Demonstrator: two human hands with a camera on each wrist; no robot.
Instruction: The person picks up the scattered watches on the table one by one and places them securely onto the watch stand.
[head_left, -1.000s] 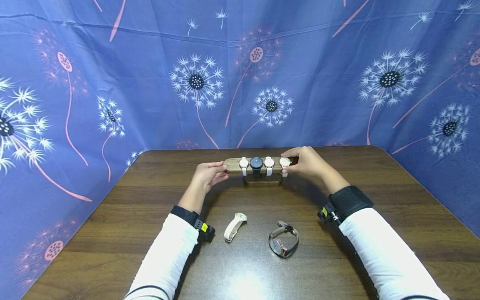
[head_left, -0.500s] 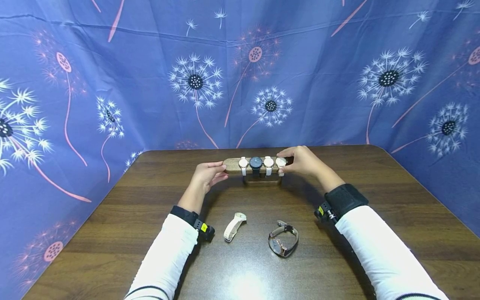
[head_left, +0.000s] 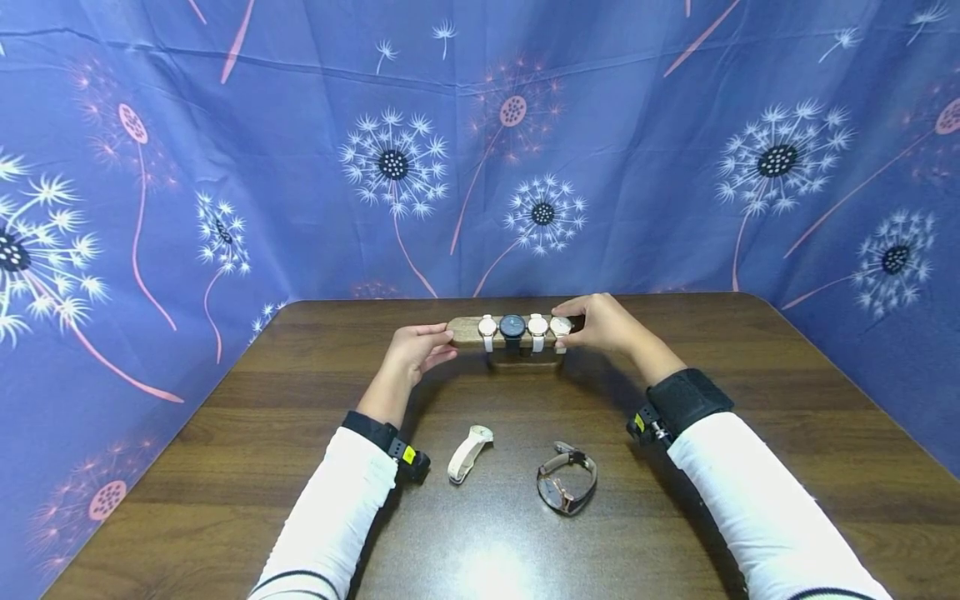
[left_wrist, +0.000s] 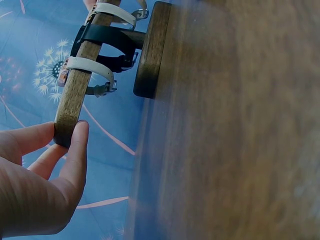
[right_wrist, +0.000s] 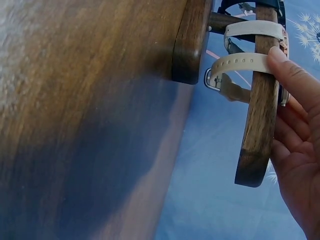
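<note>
A wooden watch stand (head_left: pixel 467 332), a T-bar on a base, stands toward the back of the table. On its bar hang a white-strapped watch (head_left: pixel 487 326), a black watch (head_left: pixel 512 326), another white watch (head_left: pixel 537 325) and, rightmost, a cream-strapped watch (head_left: pixel 561 326). My left hand (head_left: pixel 409 354) pinches the bar's left end between thumb and fingers. My right hand (head_left: pixel 609 325) holds the cream watch by its sides; in the right wrist view the thumb presses its strap (right_wrist: pixel 242 62) against the bar, whose right end sticks out below.
Nearer on the brown table (head_left: pixel 300 467) lie a loose white watch (head_left: pixel 468 455), on its side, and a dark-strapped watch (head_left: pixel 555 493) with its strap buckled in a loop. A blue dandelion-print cloth (head_left: pixel 637 167) hangs behind the table.
My right hand has slid the cream watch left along the bar, nearer to the white watch beside it. My left hand has kept its place at the bar's end.
</note>
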